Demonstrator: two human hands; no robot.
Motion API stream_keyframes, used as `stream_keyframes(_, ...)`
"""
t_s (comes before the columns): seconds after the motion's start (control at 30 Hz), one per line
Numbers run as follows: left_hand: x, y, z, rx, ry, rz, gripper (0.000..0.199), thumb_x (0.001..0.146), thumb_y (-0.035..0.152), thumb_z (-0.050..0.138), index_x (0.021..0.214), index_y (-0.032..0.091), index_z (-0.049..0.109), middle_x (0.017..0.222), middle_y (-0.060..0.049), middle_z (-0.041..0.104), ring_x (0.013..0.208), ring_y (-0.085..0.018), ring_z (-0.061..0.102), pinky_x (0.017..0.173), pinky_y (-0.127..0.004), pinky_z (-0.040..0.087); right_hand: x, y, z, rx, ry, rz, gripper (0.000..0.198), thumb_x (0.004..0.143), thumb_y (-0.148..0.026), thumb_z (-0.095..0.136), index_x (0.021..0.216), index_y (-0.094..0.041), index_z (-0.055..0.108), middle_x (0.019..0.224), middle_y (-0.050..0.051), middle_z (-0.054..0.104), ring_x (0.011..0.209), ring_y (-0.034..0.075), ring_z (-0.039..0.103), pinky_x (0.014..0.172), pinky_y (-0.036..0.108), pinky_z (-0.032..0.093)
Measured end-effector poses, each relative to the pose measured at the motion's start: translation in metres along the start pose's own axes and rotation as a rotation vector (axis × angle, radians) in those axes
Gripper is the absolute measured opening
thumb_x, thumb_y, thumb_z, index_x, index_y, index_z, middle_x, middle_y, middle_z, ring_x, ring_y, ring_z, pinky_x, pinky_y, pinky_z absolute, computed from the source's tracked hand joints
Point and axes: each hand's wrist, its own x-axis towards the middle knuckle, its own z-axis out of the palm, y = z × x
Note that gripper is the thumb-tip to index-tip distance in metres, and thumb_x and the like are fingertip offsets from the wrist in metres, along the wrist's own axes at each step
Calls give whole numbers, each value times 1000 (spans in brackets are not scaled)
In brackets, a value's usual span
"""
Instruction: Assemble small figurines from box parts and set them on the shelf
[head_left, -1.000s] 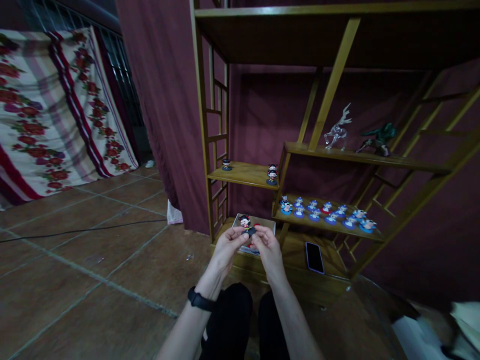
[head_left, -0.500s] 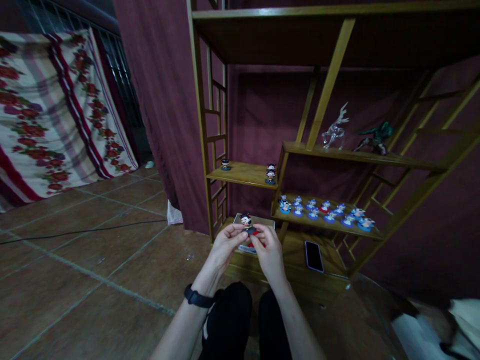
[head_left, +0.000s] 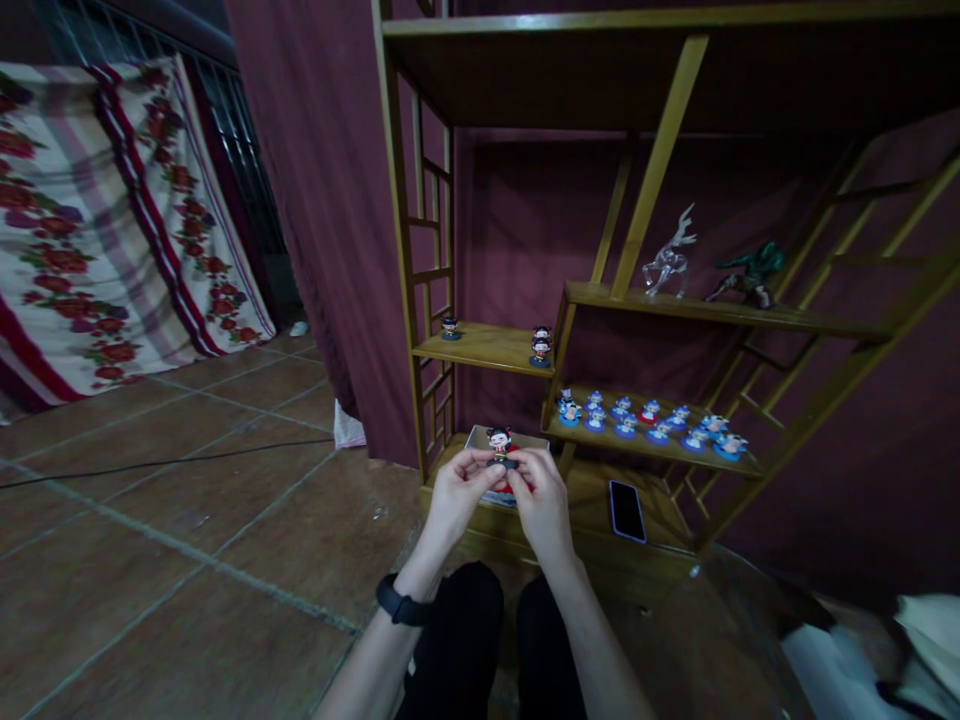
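Between my two hands is a small figurine (head_left: 500,441) with black hair, a red-and-black outfit and a dark round base, held upright and facing me. My left hand (head_left: 459,492) pinches the left side of the base with thumb and fingers. On the opposite side, my right hand (head_left: 541,497) grips the base in the same way. Behind and below them stands an open box (head_left: 477,437) with something red in it, partly hidden by my hands. Similar black-haired figurines (head_left: 541,347) stand on the small upper left shelf (head_left: 491,346), with another figurine (head_left: 450,328) at its left end.
Several blue-based figurines (head_left: 626,426) line the lower right shelf. Above them stand a clear figure (head_left: 667,262) and a dark green figure (head_left: 752,275). A phone (head_left: 627,511) lies on the bottom board. A black cable (head_left: 247,448) crosses the tiled floor at left.
The figurine has turned from a tilted, sideways pose to upright and facing me. My hands have shifted slightly and still hold it by the base.
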Motion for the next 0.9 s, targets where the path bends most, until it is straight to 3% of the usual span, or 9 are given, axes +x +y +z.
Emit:
stream_keyframes(0.3,-1,2,3,96,4,101,26,59,21,74,82,14,61,76,-3,68,71,-15,63,71,-29,50,1,-2,-7,-104,-55,-71,22,82,-16,43,96,-24,58,100,5,57,96,18,55,86,33,44)
stream_keyframes(0.57,-1,0,5,84,28,163,29,62,20,71,88,14,59,85,-4,67,77,-15,62,74,-29,49,-4,1,2,-39,-30,-31,27,83,-19,43,106,-26,55,107,5,56,101,19,55,86,34,46)
stream_keyframes(0.9,-5,-3,1,318,58,243,31,67,27,68,95,17,61,86,-5,65,76,-16,59,69,-26,47,-3,-1,2,-57,-2,-57,24,85,-20,41,102,-24,58,102,6,59,97,18,56,84,33,47)
